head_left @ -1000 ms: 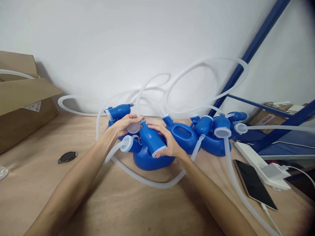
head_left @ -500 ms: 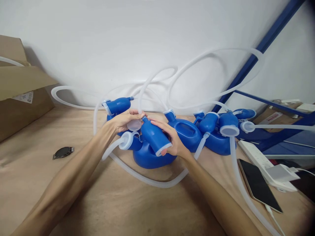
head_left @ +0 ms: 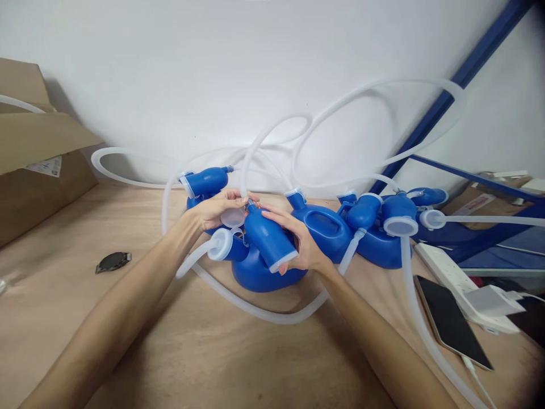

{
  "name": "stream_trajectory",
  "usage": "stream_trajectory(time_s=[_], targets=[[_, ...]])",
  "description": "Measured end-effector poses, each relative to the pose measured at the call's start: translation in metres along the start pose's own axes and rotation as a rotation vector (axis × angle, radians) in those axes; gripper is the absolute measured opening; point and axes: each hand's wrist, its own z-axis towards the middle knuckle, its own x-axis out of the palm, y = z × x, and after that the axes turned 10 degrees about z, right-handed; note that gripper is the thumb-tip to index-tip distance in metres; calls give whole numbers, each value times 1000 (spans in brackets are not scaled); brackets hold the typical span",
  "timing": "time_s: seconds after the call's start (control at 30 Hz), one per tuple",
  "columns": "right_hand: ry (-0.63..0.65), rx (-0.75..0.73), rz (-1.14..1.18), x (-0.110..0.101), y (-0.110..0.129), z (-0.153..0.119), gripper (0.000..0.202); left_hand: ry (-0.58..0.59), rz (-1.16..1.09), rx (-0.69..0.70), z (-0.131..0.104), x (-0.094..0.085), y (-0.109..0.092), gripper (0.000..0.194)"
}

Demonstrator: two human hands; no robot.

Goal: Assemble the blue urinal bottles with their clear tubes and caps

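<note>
the blue cup point(head_left: 269, 236) is tilted between both hands, neck up and left, white-rimmed wide end down and right. the right hand point(head_left: 305, 247) curls around its side, thumb by the rim. at the cup's neck the left hand point(head_left: 222, 208) pinches tight on the end of a clear hose point(head_left: 247, 165); how far it is seated, i can't tell. just beneath the cup sits a blue jug point(head_left: 268, 280). a white cap point(head_left: 220, 244) crowds the cup's left; a second jug point(head_left: 327, 233) hems its right. before the cup, a hose bend point(head_left: 272, 316) fences off broad tabletop point(head_left: 238, 369); behind it, the wall point(head_left: 170, 85) limits reach.
</note>
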Motion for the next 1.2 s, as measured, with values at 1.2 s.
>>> stream_trajectory(time_s=[1.2], targets=[[-9,-31,-48,2,-6,-3,109,-50,279,108,-6,-17,-7,58]])
